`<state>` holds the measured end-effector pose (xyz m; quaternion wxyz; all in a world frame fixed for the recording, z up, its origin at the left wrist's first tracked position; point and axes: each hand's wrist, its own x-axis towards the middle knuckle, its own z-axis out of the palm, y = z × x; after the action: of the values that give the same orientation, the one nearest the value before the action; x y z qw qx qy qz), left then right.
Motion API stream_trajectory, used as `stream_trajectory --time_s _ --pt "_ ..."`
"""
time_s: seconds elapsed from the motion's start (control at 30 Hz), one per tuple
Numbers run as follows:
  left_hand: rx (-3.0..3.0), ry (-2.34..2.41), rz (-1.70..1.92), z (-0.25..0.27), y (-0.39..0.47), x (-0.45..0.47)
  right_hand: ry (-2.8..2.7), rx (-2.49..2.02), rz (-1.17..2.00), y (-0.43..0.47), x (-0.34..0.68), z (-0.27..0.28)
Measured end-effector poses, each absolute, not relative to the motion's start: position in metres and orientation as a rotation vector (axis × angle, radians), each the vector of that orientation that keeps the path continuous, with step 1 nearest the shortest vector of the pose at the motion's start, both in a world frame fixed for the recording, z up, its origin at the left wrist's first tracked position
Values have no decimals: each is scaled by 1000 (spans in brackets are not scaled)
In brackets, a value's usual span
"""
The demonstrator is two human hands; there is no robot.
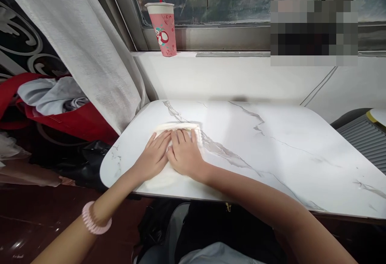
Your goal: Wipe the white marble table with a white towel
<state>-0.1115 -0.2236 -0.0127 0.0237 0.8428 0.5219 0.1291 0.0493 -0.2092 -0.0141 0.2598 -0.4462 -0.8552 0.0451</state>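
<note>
A cream-coloured cloth [164, 177] lies spread on the white marble-patterned table [241, 147], towards its left end. My left hand [155, 155] rests flat on the cloth with its fingers stretched forward. Beside it, my right hand [185, 153] also presses flat on the cloth, the two hands touching or nearly so near the thumbs. Both hands cover much of the cloth's middle; its back edge and a front part show around them. A pink coiled hair tie [95, 217] circles my left wrist.
On the window ledge stands a pink paper cup [164, 35] with a red straw. A pale curtain [90, 43] hangs at the table's left end, near a red bag [75, 121] holding grey cloth. A ridged grey object [366, 139] sits by the right edge.
</note>
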Motion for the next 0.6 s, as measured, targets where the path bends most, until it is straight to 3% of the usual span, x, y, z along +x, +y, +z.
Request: stream_trajectory --time_s 0.3,0.6 --pt "2526 1709 379 -12 -249 -130 -2384 -1064 239 -217 37 -9" --pt "2485 1666 339 -9 -202 -148 -2338 -1096 294 -181 23 -9"
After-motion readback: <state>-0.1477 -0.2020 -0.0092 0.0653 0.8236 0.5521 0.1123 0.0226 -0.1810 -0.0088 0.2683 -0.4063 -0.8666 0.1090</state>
